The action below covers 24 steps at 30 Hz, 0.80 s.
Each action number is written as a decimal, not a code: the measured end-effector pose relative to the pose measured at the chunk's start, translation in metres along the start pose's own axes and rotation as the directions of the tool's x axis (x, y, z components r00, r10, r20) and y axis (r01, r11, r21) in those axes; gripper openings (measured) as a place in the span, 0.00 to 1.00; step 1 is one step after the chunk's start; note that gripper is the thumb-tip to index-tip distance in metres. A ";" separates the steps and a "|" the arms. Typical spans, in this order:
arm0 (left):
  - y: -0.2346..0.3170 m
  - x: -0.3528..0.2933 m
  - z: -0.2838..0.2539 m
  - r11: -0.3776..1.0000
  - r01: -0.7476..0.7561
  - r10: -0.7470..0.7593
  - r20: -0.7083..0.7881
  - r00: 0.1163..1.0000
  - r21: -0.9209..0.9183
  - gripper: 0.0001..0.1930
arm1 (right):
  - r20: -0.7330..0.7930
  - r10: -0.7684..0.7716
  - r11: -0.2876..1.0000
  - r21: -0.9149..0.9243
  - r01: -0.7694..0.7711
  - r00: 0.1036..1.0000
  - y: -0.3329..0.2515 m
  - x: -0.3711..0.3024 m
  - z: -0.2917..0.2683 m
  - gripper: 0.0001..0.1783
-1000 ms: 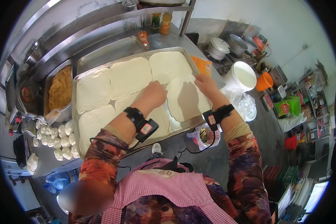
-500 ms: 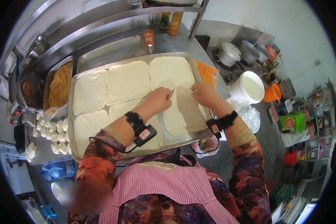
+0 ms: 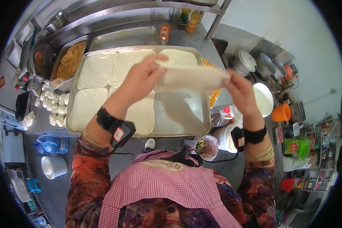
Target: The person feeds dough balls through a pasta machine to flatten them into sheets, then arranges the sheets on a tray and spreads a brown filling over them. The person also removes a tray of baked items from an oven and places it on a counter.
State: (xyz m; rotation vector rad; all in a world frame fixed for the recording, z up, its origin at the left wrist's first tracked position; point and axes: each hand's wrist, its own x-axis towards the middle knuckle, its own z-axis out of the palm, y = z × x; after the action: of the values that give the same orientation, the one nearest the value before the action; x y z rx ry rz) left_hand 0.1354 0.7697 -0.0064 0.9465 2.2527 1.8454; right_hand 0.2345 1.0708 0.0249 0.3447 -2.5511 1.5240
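Note:
A pale sheet of dough (image 3: pixel 193 78) is stretched in the air between my two hands, above the right part of a large metal baking tray (image 3: pixel 174 114). My left hand (image 3: pixel 142 78) pinches its left end. My right hand (image 3: pixel 241 89) grips the right end, out past the tray's right edge. Both hands are closed on the dough, which is slightly blurred by motion. Several flat dough squares lie side by side in the tray, among them a front-left one (image 3: pixel 89 108) and a far-right one (image 3: pixel 178 57), which the lifted sheet partly hides. Bare metal shows at the tray's front right.
Behind the tray stand a shallow tray (image 3: pixel 125 39) and an orange-capped bottle (image 3: pixel 164 34). To the left are a pan of brown filling (image 3: pixel 69 60) and several dough balls (image 3: pixel 58 104). A white bucket (image 3: pixel 263 99), an orange bucket (image 3: pixel 280 113) and lidded pot (image 3: pixel 246 62) stand right.
The dough sheet has been lifted off the tray's front right, baring the metal there. My hands have spread apart, the left going left and up, the right going right. The view has shifted slightly.

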 end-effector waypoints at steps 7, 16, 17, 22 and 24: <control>-0.044 -0.092 0.038 0.697 -0.408 0.013 0.559 0.829 0.589 0.14 | 0.543 -0.009 0.827 -0.468 0.311 0.840 0.070 -0.075 0.046 0.17; -0.022 -0.119 0.043 0.789 -0.176 -0.175 0.490 0.854 0.589 0.20 | 0.565 0.133 0.865 -0.467 0.183 0.814 0.064 -0.070 0.041 0.18; -0.018 -0.117 0.039 0.846 -0.030 -0.278 0.488 0.827 0.533 0.19 | 0.532 0.160 0.890 -0.441 0.111 0.831 0.061 -0.067 0.041 0.18; -0.035 -0.072 0.021 0.890 0.183 -0.311 0.262 0.914 0.418 0.14 | 0.117 0.169 0.884 -0.456 -0.098 0.979 0.076 -0.033 0.045 0.19; -0.058 -0.041 0.021 0.802 0.026 -0.160 0.173 0.972 0.596 0.12 | 0.067 0.172 0.811 -0.576 -0.103 0.983 0.091 -0.008 0.051 0.17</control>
State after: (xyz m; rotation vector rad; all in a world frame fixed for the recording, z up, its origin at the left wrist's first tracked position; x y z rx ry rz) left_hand 0.1535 0.7622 -0.0773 1.0126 2.7127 0.9266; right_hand 0.2166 1.0689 -0.0780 0.1692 -3.0170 0.7041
